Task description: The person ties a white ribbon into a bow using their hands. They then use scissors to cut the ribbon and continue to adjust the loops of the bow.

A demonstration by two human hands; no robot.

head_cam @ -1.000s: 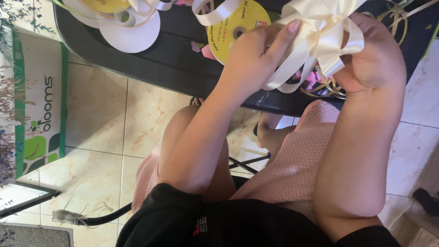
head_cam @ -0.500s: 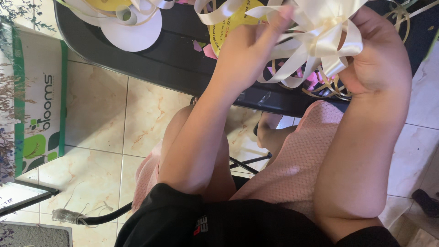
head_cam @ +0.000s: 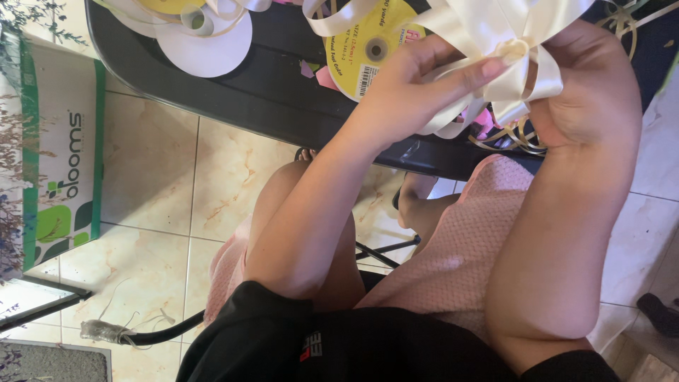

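Note:
A cream satin ribbon bow [head_cam: 509, 42] with several loops is held up over the black table [head_cam: 269, 99]. My right hand [head_cam: 590, 92] grips the bow at its centre from the right. My left hand [head_cam: 417, 88] pinches ribbon loops on the bow's left side, one finger stretched across to the knot. Behind the left hand lies a yellow ribbon spool [head_cam: 368, 53] with a loose cream ribbon end curling off it.
White ribbon spools [head_cam: 205, 39] lie on the table's left part, and gold curled ribbon [head_cam: 513, 134] lies under the bow. A cardboard box [head_cam: 60, 155] stands on the tiled floor at left. My knees in pink cloth [head_cam: 453, 255] sit below the table edge.
The view has come closer. My left hand has shifted along the bow and its finger now reaches across the knot. The right hand keeps its grip.

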